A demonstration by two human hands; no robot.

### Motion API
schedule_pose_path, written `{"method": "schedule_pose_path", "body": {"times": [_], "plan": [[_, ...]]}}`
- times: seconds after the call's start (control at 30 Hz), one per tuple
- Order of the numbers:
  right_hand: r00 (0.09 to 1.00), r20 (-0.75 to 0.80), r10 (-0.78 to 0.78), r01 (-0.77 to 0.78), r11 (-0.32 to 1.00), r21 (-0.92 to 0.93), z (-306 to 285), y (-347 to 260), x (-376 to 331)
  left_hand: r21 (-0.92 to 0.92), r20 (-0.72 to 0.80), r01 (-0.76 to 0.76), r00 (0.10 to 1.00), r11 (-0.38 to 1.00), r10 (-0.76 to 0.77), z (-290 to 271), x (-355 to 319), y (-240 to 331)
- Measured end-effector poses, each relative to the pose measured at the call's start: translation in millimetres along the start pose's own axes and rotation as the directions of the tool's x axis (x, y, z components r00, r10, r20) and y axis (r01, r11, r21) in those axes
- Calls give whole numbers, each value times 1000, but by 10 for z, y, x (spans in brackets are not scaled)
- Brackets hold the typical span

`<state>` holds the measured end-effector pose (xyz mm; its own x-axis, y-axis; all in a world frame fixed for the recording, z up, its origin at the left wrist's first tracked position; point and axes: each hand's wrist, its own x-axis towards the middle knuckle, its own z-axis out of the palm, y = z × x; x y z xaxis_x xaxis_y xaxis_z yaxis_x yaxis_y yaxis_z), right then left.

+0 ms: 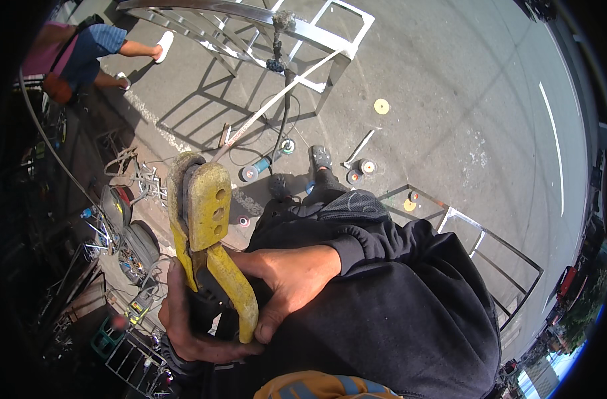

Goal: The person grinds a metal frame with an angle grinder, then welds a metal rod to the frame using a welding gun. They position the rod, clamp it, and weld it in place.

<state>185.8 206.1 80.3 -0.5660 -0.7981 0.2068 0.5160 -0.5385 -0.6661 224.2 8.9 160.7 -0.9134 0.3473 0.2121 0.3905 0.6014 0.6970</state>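
Note:
Close in front of me is a worn yellow clamp-like tool [210, 206] with a thick two-sided head, several round holes along one side and bent handles below. My right hand [283, 279] reaches in from the right, its thumb against the outer handle and its fingers going behind the tool. From the lower left my left hand [194, 339] curls around the other side, its fingertips at the lower end of that handle. Both hands are closed on the tool. The dark gap between its handles is too shadowed to make out.
A metal frame [316, 40] stands ahead, with another frame [509, 266] at my right. An angle grinder [253, 170], discs [368, 166] and cables lie around my feet. Tools and bags [140, 246] crowd the left, where another person [84, 53] stands.

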Motion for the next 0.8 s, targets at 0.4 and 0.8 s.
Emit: {"method": "schedule_pose_path", "body": {"times": [0.4, 0.8], "plan": [[999, 10, 32, -32, 999, 0, -11, -12, -21, 113, 182, -14, 983, 993, -6, -100, -116, -77], [991, 8, -130, 129, 973, -189, 7, 28, 45, 445, -827, 146, 444, 883, 344, 1260, 321, -130]]}}
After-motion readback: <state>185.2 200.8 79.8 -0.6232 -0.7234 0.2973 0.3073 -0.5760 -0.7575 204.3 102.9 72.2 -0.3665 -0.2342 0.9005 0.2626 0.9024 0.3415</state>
